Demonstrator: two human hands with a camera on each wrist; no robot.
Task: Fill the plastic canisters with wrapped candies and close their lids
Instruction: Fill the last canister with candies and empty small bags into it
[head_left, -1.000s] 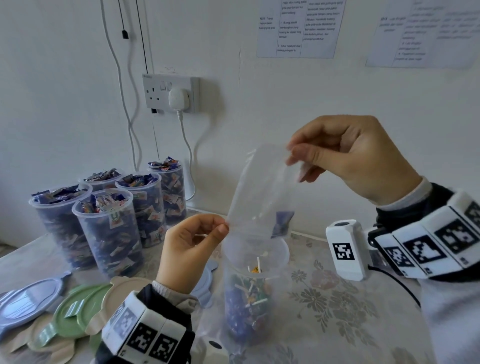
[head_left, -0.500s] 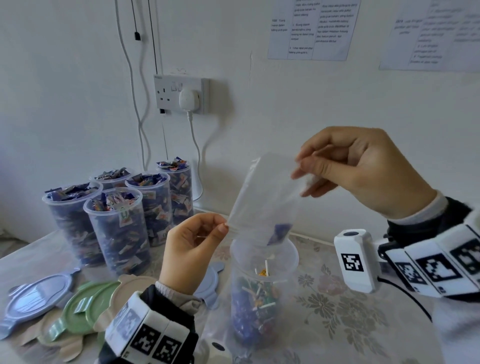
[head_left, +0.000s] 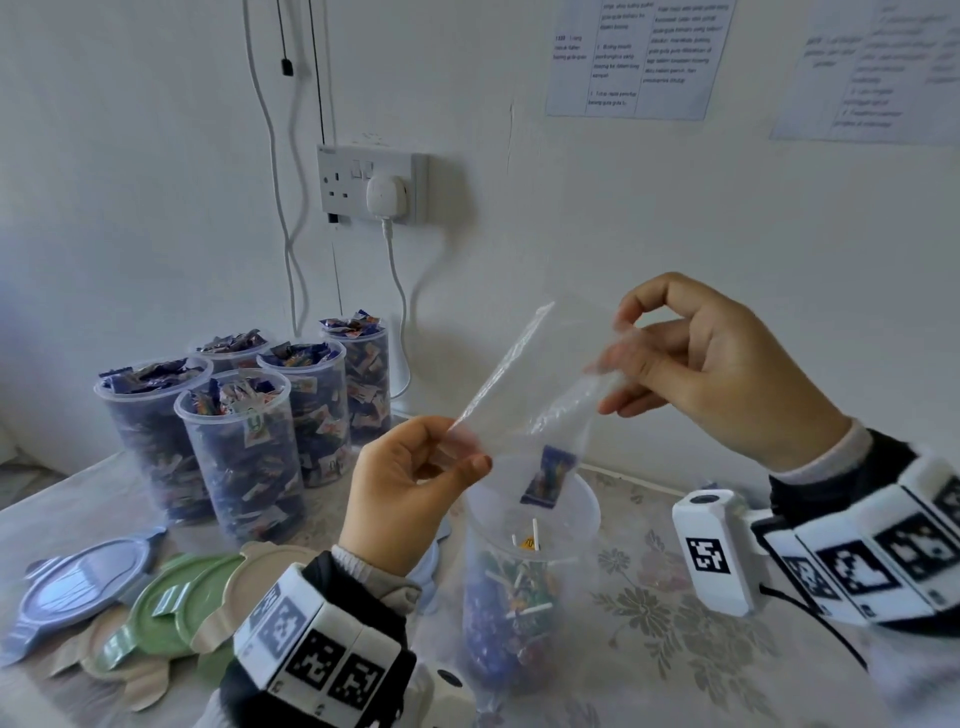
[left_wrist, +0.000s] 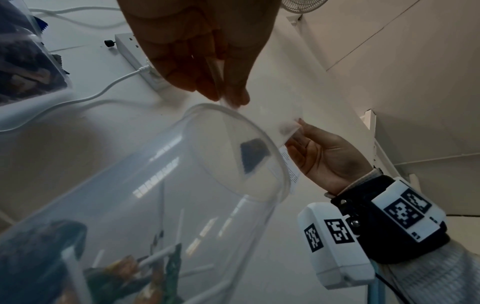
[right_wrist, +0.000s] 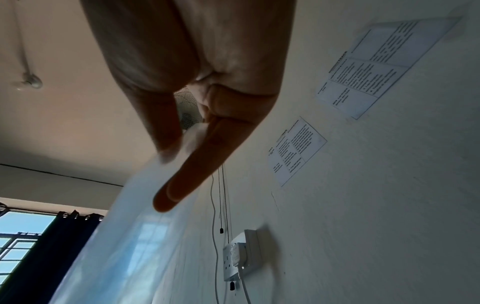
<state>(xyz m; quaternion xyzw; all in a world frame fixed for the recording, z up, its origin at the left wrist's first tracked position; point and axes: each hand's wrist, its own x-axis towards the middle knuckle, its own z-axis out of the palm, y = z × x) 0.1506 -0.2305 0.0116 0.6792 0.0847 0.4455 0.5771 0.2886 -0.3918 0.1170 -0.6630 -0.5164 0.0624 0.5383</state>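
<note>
A clear plastic bag (head_left: 540, 389) hangs upturned over an open clear canister (head_left: 524, 587) partly filled with wrapped candies and lollipops. My left hand (head_left: 415, 483) pinches the bag's lower left corner just left of the canister's rim (left_wrist: 233, 152). My right hand (head_left: 711, 364) pinches the bag's upper right end, raised above the canister. One blue wrapped candy (head_left: 548, 475) sits at the bag's mouth over the canister opening, and shows dark (left_wrist: 253, 155) in the left wrist view. In the right wrist view the bag (right_wrist: 135, 236) stretches away below my right hand's fingers (right_wrist: 182, 174).
Several canisters (head_left: 244, 441) heaped with wrapped candies stand at the back left near the wall. Loose lids, blue (head_left: 83, 587), green (head_left: 171, 618) and beige (head_left: 254, 582), lie overlapped at the front left. A wall socket (head_left: 374, 184) with plug and cable is behind. The table (head_left: 649, 649) has a floral cloth.
My right hand has come down and the bag has tilted flatter. The blue candy has slid down the bag to its mouth over the canister. My left hand holds its place.
</note>
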